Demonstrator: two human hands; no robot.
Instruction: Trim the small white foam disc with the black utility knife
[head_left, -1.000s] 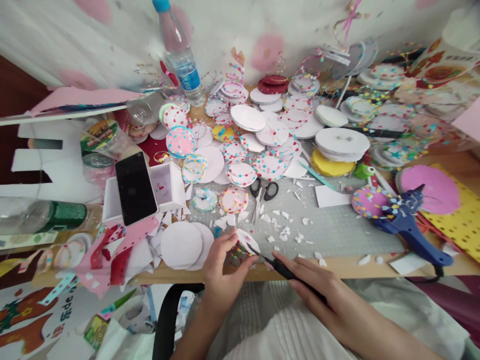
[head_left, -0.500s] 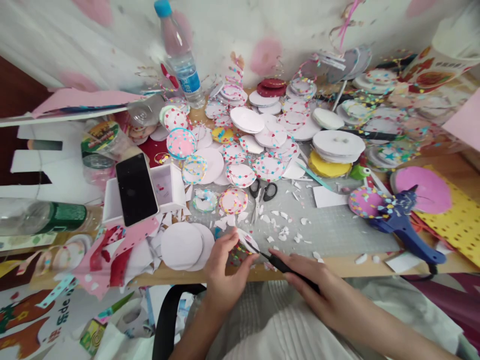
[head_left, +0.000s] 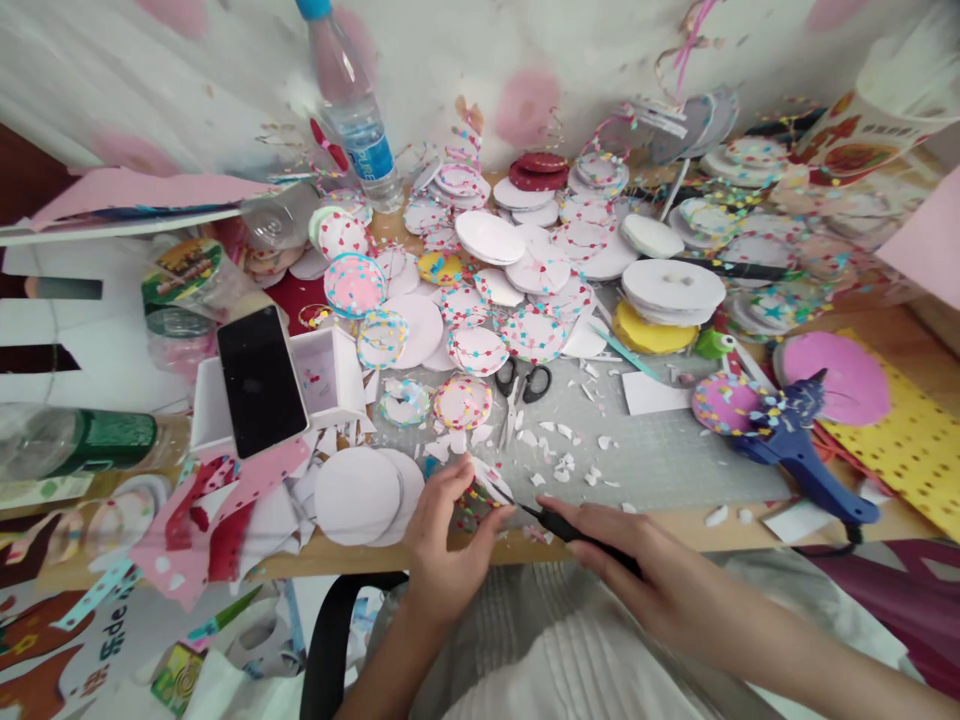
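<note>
At the near edge of the desk my left hand (head_left: 448, 540) pinches a small round disc with coloured dots (head_left: 480, 497), thumb and fingers closed around it. My right hand (head_left: 637, 580) grips a black-handled cutting tool (head_left: 570, 530), and its thin blade touches the disc's right side. Both hands hover just over the table edge, above my white-clothed lap. White paper scraps (head_left: 562, 465) lie on the grey cutting mat (head_left: 675, 460) just beyond them.
Behind lie small scissors (head_left: 521, 385), stacks of white and decorated discs (head_left: 671, 288), a blue glue gun (head_left: 799, 445), a phone (head_left: 260, 378) on a white box, a water bottle (head_left: 352, 105) at the back and a green bottle (head_left: 90, 440) lying at left.
The hands stay on the disc and tool with only small shifts; my view has drifted slightly, so the table contents sit a little further left.
</note>
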